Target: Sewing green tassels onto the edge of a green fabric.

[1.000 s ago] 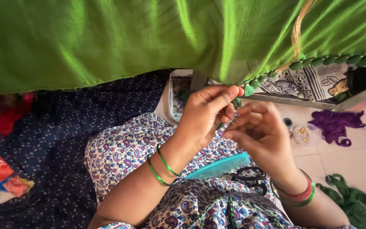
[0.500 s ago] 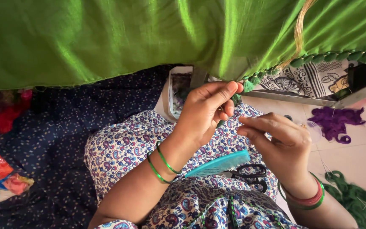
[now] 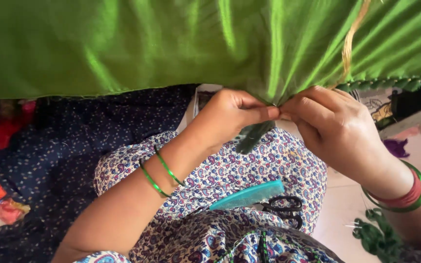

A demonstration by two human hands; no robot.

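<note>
I watch both hands meet at the hem of the green cloth (image 3: 171, 44), which hangs across the top of the view. The left hand (image 3: 230, 117) pinches the edge between thumb and forefinger, fingers closed tight on the fabric, seemingly to keep it taut; the right hand (image 3: 332, 126) closes its fingers on the same spot, touching the left, where a dark green tassel (image 3: 252, 136) hangs just below. A trimmed border (image 3: 386, 83) runs along the hem to the right. On the lap lie a teal comb (image 3: 247, 195) and black scissors (image 3: 283, 207), close by. Green thread (image 3: 373, 236) sits on the floor. The draped cloth hides everything beyond it.
</note>
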